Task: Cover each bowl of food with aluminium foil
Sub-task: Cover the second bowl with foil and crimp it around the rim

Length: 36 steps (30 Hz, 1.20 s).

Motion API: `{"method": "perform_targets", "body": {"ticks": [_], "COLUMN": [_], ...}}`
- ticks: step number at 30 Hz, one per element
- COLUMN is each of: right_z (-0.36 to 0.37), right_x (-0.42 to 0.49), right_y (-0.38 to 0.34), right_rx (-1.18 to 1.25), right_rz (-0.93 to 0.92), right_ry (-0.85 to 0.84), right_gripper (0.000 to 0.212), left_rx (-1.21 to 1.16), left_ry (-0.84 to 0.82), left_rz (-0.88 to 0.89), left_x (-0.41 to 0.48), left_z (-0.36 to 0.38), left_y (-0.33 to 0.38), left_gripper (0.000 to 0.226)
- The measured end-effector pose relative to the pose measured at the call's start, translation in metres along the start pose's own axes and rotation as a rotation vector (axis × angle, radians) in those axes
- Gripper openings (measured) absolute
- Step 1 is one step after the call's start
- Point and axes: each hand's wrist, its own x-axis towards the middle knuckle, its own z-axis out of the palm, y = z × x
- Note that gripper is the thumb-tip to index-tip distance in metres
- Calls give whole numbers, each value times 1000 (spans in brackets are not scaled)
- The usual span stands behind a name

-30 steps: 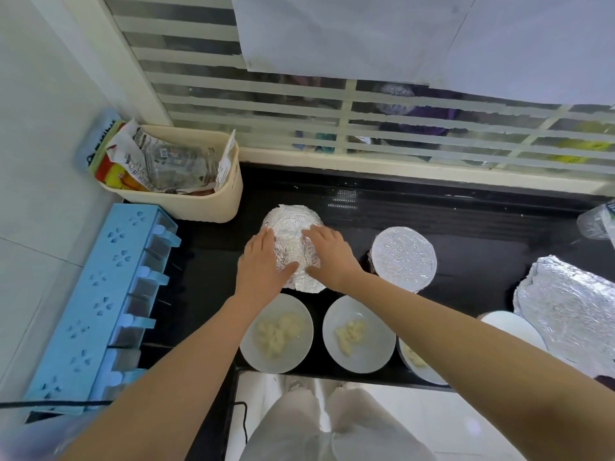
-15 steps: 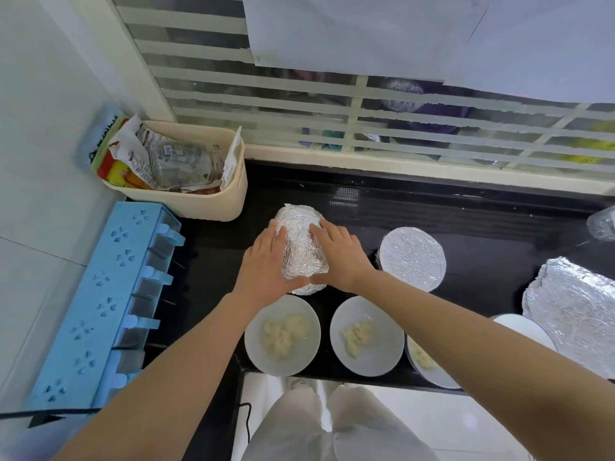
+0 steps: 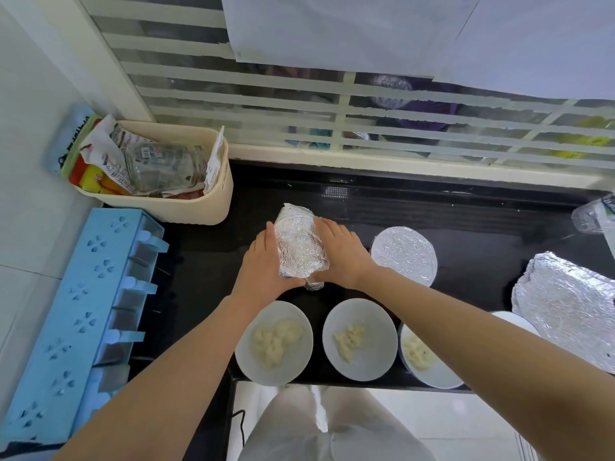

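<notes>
far left: blue rack (image 3: 83, 311) and beige basket (image 3: 199, 207) of packets, not part of the work.

left grip (image 3: 263, 264): palm against the left side of the foil-wrapped bowl (image 3: 299, 244), thumb hooked round its near edge; it holds the bowl. the bowl is at mid-bench (image 3: 466, 221), behind the front row. whether it is tilted or clear of the surface cannot be told.

right grip (image 3: 342, 257): fingers curved over the bowl's right side, likewise holding.

judgement: the foil is thin and light, creases on contact, and would tear if dragged across the rim. the bowl beneath is probably stiff and breakable. take hold at opposite sides of the rim and press the foil inward and down, never on the unsupported centre.

front row: first open bowl (image 3: 274, 342), second open bowl (image 3: 359, 339), third open bowl (image 3: 422, 357), all with food, all uncovered.

right of the grips: finished covered bowl (image 3: 403, 257).

far right: loose foil sheet (image 3: 565, 311) overlapping a further bowl (image 3: 514, 322).
</notes>
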Motion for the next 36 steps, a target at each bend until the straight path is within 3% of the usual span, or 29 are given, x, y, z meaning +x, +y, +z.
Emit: {"method": "perform_targets", "body": {"ticks": [7,11,15,17,23,32,36], "right_z": [-5,-7,-8,-8,-7,-11,-14], "right_x": [0,-1,0,0,2,6,5], "right_y": [5,6,5,5,5,4,6], "right_rx": [29,19,-2,-7,4,-16,19], "right_rz": [21,10,1,-1,1,-7,-13], "right_ry": [-17,-21,-12,-17,-24,-68,-90], "right_gripper": [117,117,116,116,116,122,135], "left_rx": [106,127,166,163,168,189,216], "left_ry": [34,88,-35,-89,-19,-45,-70], "left_rz": [13,126,263,236,177,133,128], "left_x": [6,6,23,29,25,26,25], "left_z": [1,-5,-7,-4,2,4,2], "left_y": [-1,-2,8,9,8,9,9], "left_gripper": [139,147,143,142,142,142,143]}}
